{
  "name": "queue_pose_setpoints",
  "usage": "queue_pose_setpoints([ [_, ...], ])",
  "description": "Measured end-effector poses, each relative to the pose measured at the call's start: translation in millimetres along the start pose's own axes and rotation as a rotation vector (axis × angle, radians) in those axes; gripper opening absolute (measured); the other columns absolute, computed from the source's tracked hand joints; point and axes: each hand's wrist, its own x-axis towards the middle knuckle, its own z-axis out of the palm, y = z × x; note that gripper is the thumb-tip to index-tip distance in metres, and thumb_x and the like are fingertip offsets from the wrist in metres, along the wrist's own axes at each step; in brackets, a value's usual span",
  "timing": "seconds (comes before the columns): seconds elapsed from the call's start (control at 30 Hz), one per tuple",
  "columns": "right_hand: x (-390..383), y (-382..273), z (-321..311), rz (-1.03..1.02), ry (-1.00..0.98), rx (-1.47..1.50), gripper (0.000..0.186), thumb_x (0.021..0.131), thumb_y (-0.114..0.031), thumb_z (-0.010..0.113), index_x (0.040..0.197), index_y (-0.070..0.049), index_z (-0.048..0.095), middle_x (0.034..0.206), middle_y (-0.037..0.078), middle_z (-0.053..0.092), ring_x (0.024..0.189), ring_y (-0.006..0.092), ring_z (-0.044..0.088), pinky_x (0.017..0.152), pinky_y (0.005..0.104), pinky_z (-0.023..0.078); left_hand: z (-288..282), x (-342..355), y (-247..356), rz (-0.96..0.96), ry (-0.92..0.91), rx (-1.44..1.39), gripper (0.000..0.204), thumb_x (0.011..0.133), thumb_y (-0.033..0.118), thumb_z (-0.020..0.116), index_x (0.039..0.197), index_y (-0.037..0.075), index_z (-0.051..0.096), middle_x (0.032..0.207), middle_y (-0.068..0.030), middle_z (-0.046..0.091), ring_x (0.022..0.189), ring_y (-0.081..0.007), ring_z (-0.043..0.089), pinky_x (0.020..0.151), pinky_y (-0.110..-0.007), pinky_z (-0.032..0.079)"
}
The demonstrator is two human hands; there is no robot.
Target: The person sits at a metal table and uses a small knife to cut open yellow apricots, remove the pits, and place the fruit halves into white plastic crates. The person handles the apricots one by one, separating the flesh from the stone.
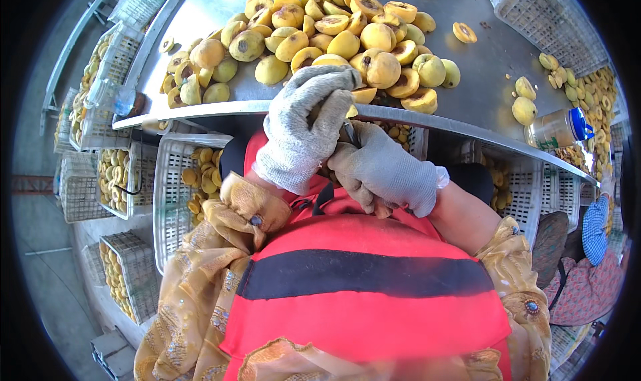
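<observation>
Both my hands wear light grey knit gloves and meet in front of the metal table's near edge. My left hand (300,127) is closed, its fingers curled round a yellow peach (352,111), of which only a sliver shows. My right hand (387,167) is closed on a small dark metal tool (348,133), whose end points at that peach; its exact kind is hidden by the glove. Just beyond my fingers, a large heap of halved yellow peaches (344,44) lies on the table, some cut side up with reddish-brown centres.
The metal table (491,67) curves in front of me. White plastic crates (177,207) of peach halves stand under it and at the left. A clear jar with a blue lid (561,129) lies at the right edge. Another person's patterned sleeve (587,287) shows at the lower right.
</observation>
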Motion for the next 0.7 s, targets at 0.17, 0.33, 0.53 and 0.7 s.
queue_pose_setpoints([
  [0.17, -9, 9, -16, 0.062, -0.253, 0.233, 0.022, 0.086, -0.022, 0.051, 0.070, -0.007, 0.049, 0.049, 0.003, 0.046, 0.032, 0.0118, 0.045, 0.024, 0.0260, 0.034, -17, 6, -1, 0.102, -0.318, -0.044, 0.020, 0.081, 0.001, 0.065, 0.100, 0.000, 0.066, 0.101, -0.0163, 0.066, 0.094, -0.0310, 0.064, 0.083, -0.036, 0.051],
  [0.33, -13, -5, 1, 0.119, -0.075, 0.006, 0.020, 0.088, -0.022, 0.051, 0.081, -0.004, 0.053, 0.055, 0.007, 0.052, 0.034, 0.0134, 0.049, 0.026, 0.0277, 0.036, -9, -18, 0, -0.084, -0.091, -0.226, 0.025, 0.092, 0.009, 0.054, 0.113, -0.001, 0.061, 0.112, -0.0163, 0.063, 0.102, -0.0252, 0.061, 0.090, -0.035, 0.048],
  [0.53, 62, 82, 5, -0.898, 0.422, -0.418, 0.024, 0.092, -0.019, 0.049, 0.106, 0.001, 0.049, 0.061, 0.010, 0.055, 0.039, 0.0160, 0.051, 0.031, 0.0297, 0.041, 14, -2, 10, -0.682, 0.061, -0.529, 0.033, 0.096, 0.027, 0.054, 0.106, -0.003, 0.065, 0.100, -0.0102, 0.068, 0.096, -0.0186, 0.063, 0.090, -0.032, 0.048],
  [0.7, -1, 4, 9, 0.024, -0.020, 0.098, 0.013, 0.088, -0.018, 0.051, 0.085, -0.005, 0.051, 0.054, 0.004, 0.050, 0.033, 0.0111, 0.044, 0.027, 0.0252, 0.035, 10, -9, -8, -0.519, 0.032, -0.555, 0.034, 0.095, 0.028, 0.057, 0.107, -0.004, 0.064, 0.102, -0.0138, 0.068, 0.094, -0.0215, 0.064, 0.085, -0.035, 0.051],
])
